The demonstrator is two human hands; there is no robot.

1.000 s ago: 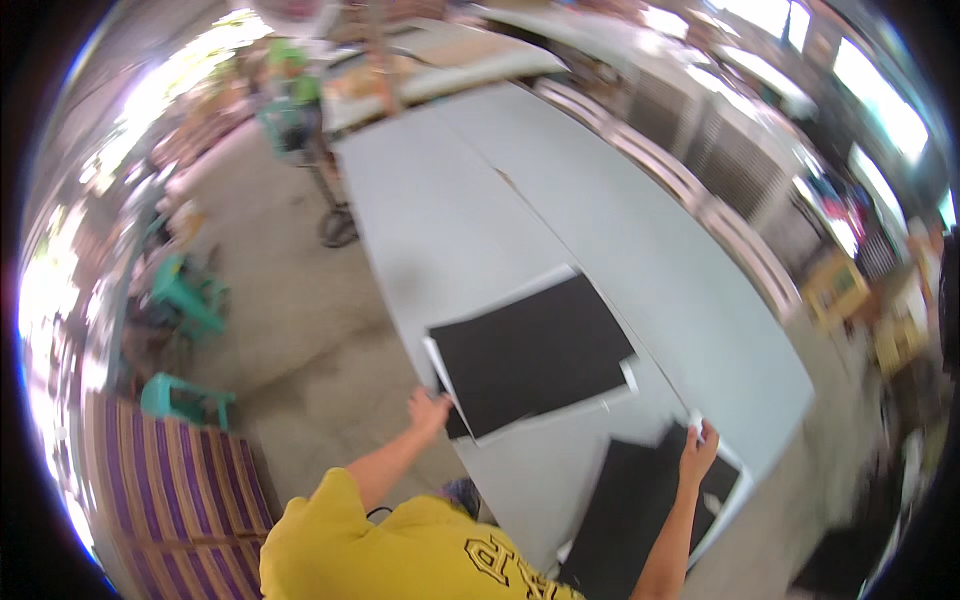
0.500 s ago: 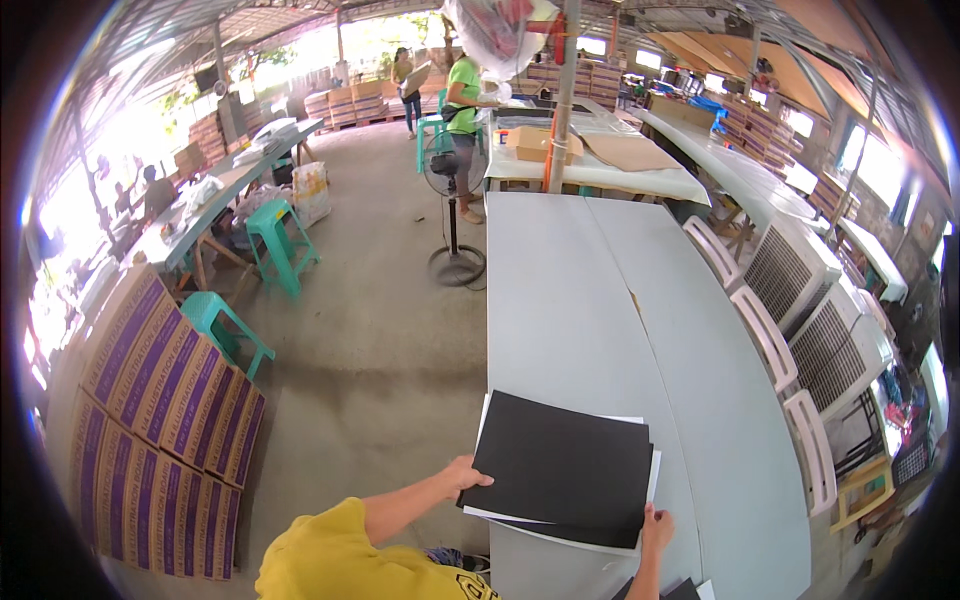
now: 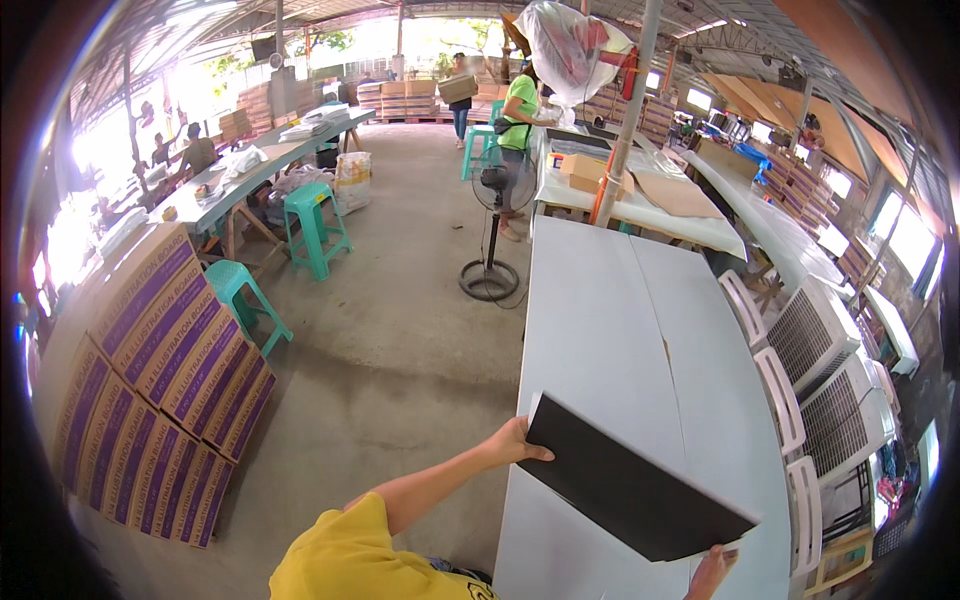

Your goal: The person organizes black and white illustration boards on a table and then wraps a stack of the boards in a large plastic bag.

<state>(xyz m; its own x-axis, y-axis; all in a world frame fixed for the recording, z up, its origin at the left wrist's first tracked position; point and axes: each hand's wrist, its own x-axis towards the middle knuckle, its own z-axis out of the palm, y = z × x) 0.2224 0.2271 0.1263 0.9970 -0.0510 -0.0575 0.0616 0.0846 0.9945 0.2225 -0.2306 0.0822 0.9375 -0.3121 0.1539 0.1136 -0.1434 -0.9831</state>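
Note:
A black sheet of board (image 3: 635,485) is held tilted over the near end of the pale grey table (image 3: 600,320), with a thin light edge along its far side. My left hand (image 3: 518,443) grips its left corner, thumb on top and fingers underneath. At the lower right corner my right hand (image 3: 712,572) pinches the edge, its thumb against the black face. Whether more sheets lie beneath the black one cannot be made out fully.
Cartons (image 3: 165,390) are stacked at the left. Green stools (image 3: 315,228) and a standing fan (image 3: 490,235) are on the floor ahead. White chairs (image 3: 778,400) and air coolers (image 3: 845,405) line the table's right side. A co-worker in green (image 3: 520,110) stands at the far table.
The board has turned clockwise and tilted, its right end swinging down and right. Both hands moved right in the picture as the view shifted. White sheets around the black one no longer show plainly.

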